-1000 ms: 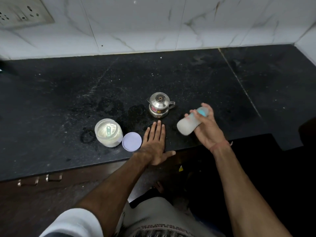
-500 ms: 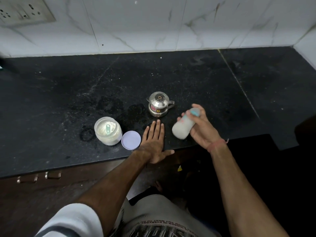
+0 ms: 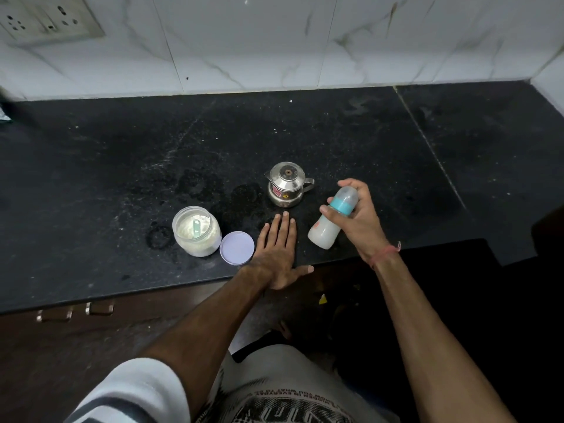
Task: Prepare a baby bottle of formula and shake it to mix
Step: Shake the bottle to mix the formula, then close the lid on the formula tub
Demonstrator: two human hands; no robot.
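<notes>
While your right hand (image 3: 360, 221) holds the baby bottle (image 3: 332, 222) above the front edge of the counter (image 3: 122, 166), your left hand (image 3: 279, 254) lies flat on the counter with the palm down. The fingers of the right hand are closed around the upper part of the bottle, near its blue ring, and the thumb presses on the near side. The bottle is tilted: its clear cap points up and away from you, and its bottom points down toward the front edge. White liquid fills the lower part of it. I cannot tell if the bottom touches the counter or hangs just above it.

The fingers of your left hand are straight and close together, and the thumb is spread out along the front edge. This hand holds nothing. It rests between the bottle and the round purple lid (image 3: 237, 248), which lies flat just beside the hand on its left.

Touching the lid on its left side stands the open jar of white powder (image 3: 197, 230), with a pale green scoop (image 3: 197, 228) inside it. A small steel pot with a lid and a handle (image 3: 287, 184) stands a little farther back, near the fingertips of your left hand. On your right wrist there is a red thread (image 3: 386, 254).
</notes>
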